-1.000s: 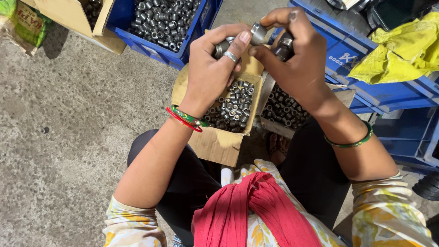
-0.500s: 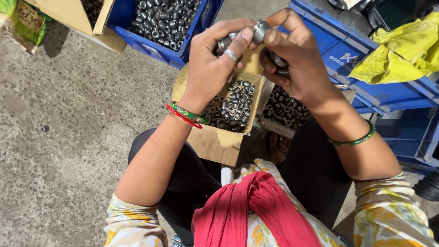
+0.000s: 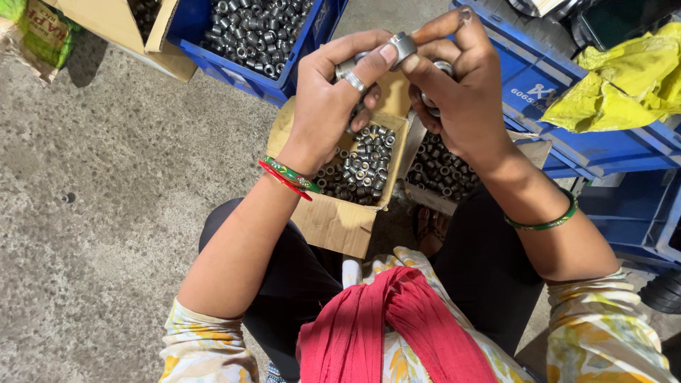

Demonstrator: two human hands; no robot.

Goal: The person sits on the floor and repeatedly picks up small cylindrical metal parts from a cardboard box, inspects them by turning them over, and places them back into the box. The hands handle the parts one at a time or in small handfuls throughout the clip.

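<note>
The person sits over the work, and both hands are raised above an open brown cardboard box (image 3: 333, 220) that is full of small grey metal rings.

The left hand (image 3: 330, 106) is curled, with its thumb and first fingers closed on a small silver metal ring (image 3: 404, 47), which is pinched at the fingertips. This hand wears a silver finger ring, and red and green bangles are at the wrist.

The right hand (image 3: 461, 99) meets it from the other side. Its forefinger is stretched out and touches the same small silver metal ring, so the piece is held between the two hands, above the far edge of the box. The other fingers of the right hand are folded around more round metal pieces (image 3: 438, 71); how many, I cannot tell. A green bangle (image 3: 546, 221) is on the right forearm.

Just beside the first box is a second cardboard box (image 3: 443, 174) with darker rings. Farther away stands a blue plastic crate (image 3: 241, 67) full of similar metal parts. At the right, a crumpled yellow cloth (image 3: 610, 85) lies on other blue crates. A red scarf (image 3: 397, 326) hangs in front of the person, over the grey concrete floor (image 3: 106, 213).
</note>
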